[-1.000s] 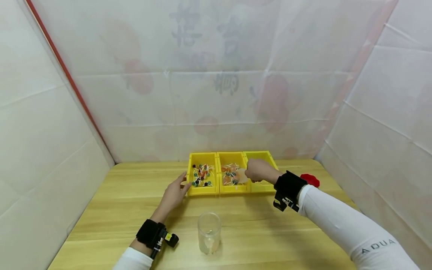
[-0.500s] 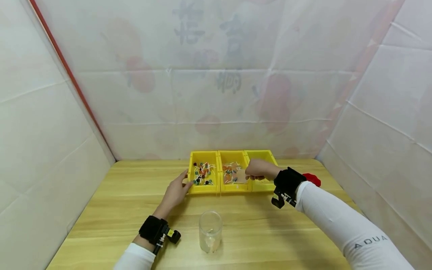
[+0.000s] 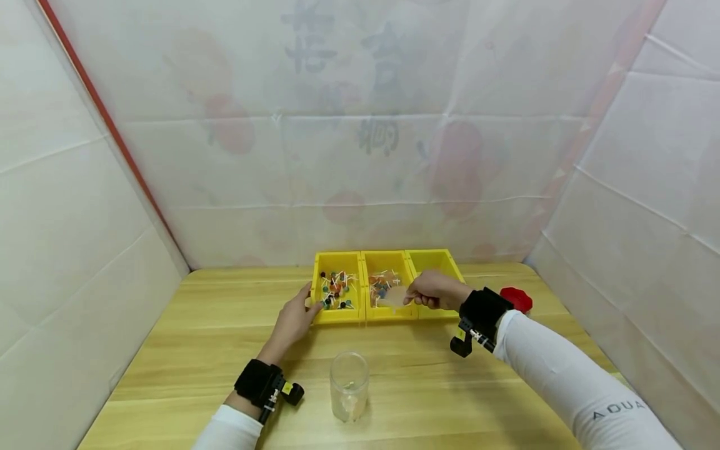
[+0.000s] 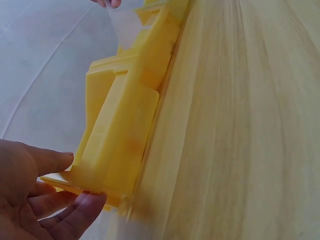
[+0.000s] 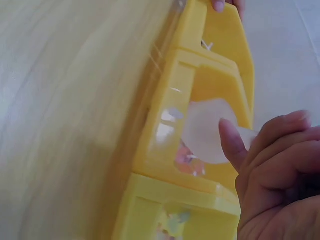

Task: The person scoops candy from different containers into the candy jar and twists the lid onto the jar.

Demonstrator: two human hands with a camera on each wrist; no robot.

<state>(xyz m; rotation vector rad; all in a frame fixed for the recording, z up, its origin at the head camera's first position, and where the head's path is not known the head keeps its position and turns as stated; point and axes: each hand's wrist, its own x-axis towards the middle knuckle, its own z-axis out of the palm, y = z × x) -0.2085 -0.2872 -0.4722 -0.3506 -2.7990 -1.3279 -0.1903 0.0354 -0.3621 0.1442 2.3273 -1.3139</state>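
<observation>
My right hand (image 3: 435,289) grips the handle of a translucent white scoop (image 5: 209,131). The scoop's rounded head hangs over the middle yellow bin (image 3: 388,314), near its front rim. Inside that bin lie small white sticks with coloured round heads (image 3: 378,291), partly hidden by the scoop. At the row's left end, my left hand (image 3: 294,317) holds the left yellow bin (image 4: 107,135) by its outer side wall, thumb on one side and fingers on the other. More coloured-headed sticks (image 3: 337,289) lie in this left bin.
The right yellow bin (image 3: 433,258) joins the row, partly covered by my right hand. A clear cylindrical cup (image 3: 349,387) stands nearer on the wooden table (image 3: 225,325). Something red (image 3: 516,300) with a scalloped edge sits beyond my right wrist. A draped white sheet (image 3: 360,175) rises behind the bins.
My right hand has shifted slightly toward the front of the bins, and the scoop's head has moved a little left over the middle bin. My left hand keeps its hold.
</observation>
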